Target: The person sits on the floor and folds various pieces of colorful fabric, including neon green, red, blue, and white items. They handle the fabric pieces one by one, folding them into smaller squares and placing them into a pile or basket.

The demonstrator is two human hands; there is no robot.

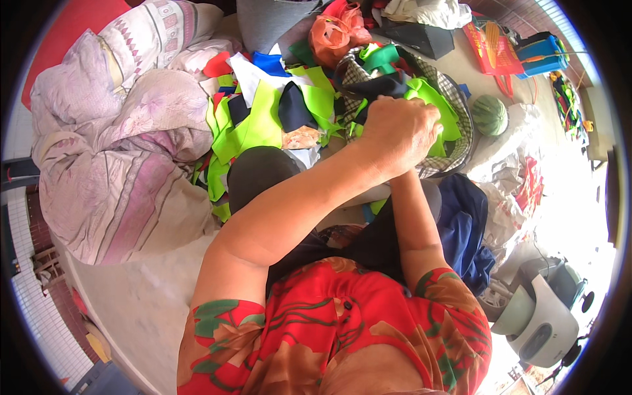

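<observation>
My left hand (400, 128) is raised over a checked cloth bag (463, 99), its fingers curled closed. What they grip is hidden. Beneath and behind it, my right forearm (409, 204) reaches up to the same spot, and the right hand itself is covered by the left. Lime-green cloth pieces (431, 95) lie in the bag just past my fingers, with dark cloth (376, 87) and a green piece (380, 58) at its far side. Left of the bag spreads a heap of cloth scraps, with lime-green pieces (263, 118), a navy piece (295, 105) and white ones.
Large stuffed pale sacks (125, 171) fill the left side. Beyond the scraps are a grey container (273, 23) and a red plastic bag (339, 33). A watermelon (490, 115) sits right of the checked bag. Navy cloth (461, 220) and a grey-white appliance (543, 322) are nearer right.
</observation>
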